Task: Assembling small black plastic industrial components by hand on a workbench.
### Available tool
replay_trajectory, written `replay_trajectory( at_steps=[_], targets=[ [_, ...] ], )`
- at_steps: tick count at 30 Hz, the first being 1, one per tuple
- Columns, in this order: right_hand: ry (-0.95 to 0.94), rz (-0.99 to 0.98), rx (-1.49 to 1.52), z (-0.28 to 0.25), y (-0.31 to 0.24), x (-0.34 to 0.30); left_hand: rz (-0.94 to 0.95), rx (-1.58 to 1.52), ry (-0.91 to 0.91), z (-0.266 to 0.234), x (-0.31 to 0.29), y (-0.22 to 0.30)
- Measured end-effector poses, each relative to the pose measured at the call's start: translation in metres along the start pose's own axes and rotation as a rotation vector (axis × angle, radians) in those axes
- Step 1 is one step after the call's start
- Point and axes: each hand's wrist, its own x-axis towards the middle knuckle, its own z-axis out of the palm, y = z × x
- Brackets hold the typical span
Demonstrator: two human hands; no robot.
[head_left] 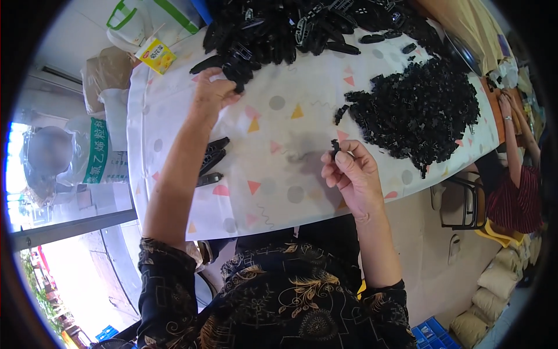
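My left hand (210, 96) reaches to the near left edge of a heap of long black plastic parts (261, 35). Its fingers are closed on a black plastic part (237, 83) at that edge, partly hidden by the fingers. Over the middle right of the table, my right hand (352, 168) pinches a small black plastic piece (335, 146) upright between thumb and fingers. Beside my left forearm lie several finished-looking long black parts (213, 157), set apart from the heap.
A wide pile of small black pieces (415, 110) covers the table's right side. The patterned white tablecloth (279, 198) lies beneath everything. A yellow box (156, 56) stands at the far left. At the right, another person's arms (512, 128) rest by a brown table.
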Motion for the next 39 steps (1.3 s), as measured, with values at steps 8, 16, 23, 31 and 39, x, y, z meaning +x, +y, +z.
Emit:
replay_trajectory(
  at_steps=[8,16,23,31,39],
  targets=[
    [0.040,-0.227,-0.304,0.016,0.009,-0.013,0.102,-0.084,-0.327,0.039,-0.100,-0.009],
    [0.035,-0.339,-0.280,0.034,0.019,-0.012,0.069,-0.160,-0.479,0.063,-0.143,-0.016],
    [0.031,-0.305,-0.159,0.031,0.021,-0.012,0.148,-0.115,-0.556,0.076,-0.153,-0.022],
    [0.046,-0.294,-0.182,0.030,0.024,-0.015,0.182,-0.007,-0.569,0.079,-0.156,-0.029],
    [-0.029,-0.260,-0.302,0.026,0.022,-0.010,0.202,0.015,-0.500,0.086,-0.163,-0.044]
  ],
)
